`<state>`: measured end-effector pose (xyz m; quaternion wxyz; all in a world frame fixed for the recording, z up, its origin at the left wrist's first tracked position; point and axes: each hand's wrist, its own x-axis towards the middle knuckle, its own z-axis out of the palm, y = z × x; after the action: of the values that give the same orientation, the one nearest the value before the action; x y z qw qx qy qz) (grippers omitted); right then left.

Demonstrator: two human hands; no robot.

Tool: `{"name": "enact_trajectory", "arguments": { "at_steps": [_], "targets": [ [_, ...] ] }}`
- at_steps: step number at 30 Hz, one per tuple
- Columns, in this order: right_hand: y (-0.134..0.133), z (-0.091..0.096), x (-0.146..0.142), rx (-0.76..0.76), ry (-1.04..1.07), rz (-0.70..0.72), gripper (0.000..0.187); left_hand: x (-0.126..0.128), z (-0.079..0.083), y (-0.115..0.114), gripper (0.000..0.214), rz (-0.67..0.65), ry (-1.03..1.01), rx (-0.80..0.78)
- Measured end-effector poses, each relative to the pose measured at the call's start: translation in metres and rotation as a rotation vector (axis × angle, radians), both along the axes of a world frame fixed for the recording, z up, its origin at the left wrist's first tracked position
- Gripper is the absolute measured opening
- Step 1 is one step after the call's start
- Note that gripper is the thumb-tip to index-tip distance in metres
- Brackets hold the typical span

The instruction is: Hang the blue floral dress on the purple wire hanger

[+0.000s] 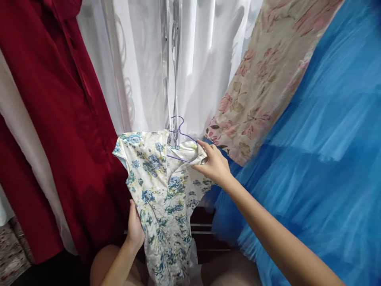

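Observation:
A white dress with blue flowers (160, 190) hangs in front of me on a purple hanger (180, 126), whose lower bar shows inside the open neckline. My right hand (212, 161) is closed on the dress's right shoulder by the neckline, thumb below and fingers above. At the left side of the bodice, my left hand (136, 228) rests against the cloth with its thumb up; its other fingers are hidden behind the dress, which it appears to hold. The dress's lower part falls between my knees.
A dark red garment (68, 119) hangs at the left. Behind the dress is a white curtain-like cloth (202, 71) with shiny strips (172, 79) hanging before it. To the right hang a beige floral garment (253, 99) and a layered blue tulle skirt (321, 167).

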<state>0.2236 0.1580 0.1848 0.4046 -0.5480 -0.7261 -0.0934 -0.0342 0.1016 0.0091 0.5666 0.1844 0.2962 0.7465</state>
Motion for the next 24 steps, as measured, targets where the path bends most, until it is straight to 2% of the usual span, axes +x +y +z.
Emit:
{"name": "enact_trajectory", "arguments": {
  "at_steps": [2,5,10,14,19,21,24],
  "targets": [
    [-0.001,-0.002,-0.002,0.019,0.004,0.016,0.083,-0.001,-0.010,-0.003,0.050,0.008,-0.028,-0.032],
    [-0.004,-0.006,0.003,0.039,-0.009,0.020,0.083,-0.001,-0.027,-0.005,0.043,-0.075,-0.004,-0.072],
    [-0.015,-0.010,0.013,0.044,-0.090,0.107,0.086,0.009,-0.051,-0.011,0.039,-0.146,0.250,-0.177],
    [-0.018,-0.019,0.019,0.044,-0.191,0.143,0.087,0.022,-0.069,-0.023,0.044,-0.110,0.391,-0.279],
    [-0.015,-0.038,0.015,0.098,-0.221,0.133,0.078,0.028,-0.095,-0.040,0.030,-0.095,0.478,-0.417],
    [-0.022,-0.051,0.007,0.090,-0.151,0.228,0.068,0.026,-0.101,-0.045,0.030,-0.088,0.479,-0.450],
    [-0.045,-0.081,-0.014,-0.037,-0.007,0.477,0.053,0.023,-0.105,-0.050,0.035,-0.064,0.459,-0.428]
  ]
}}
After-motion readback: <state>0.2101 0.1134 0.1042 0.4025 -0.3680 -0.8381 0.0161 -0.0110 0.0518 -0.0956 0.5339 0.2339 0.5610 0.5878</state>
